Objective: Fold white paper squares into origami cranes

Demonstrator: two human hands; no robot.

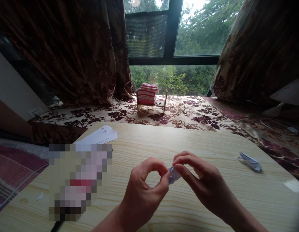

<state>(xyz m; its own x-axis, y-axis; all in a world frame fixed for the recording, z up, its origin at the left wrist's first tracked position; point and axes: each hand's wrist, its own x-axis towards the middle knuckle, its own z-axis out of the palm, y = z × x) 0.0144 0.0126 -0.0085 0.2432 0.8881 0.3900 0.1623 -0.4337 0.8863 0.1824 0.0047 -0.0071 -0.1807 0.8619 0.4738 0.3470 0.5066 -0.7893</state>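
Head view: a small paper piece is showing pale white-blue, folded, with a slightly uneven lower edge; its finer creases are staying too small to tell. A pixelated patch is covering an item at the bench's left, so any label there is going unread. The paper piece is sitting above the bench, between the two hands. The left hand is pinching its left end between thumb and forefinger; the right hand's grip is pinching its upper right end, fingertips partly hiding it.
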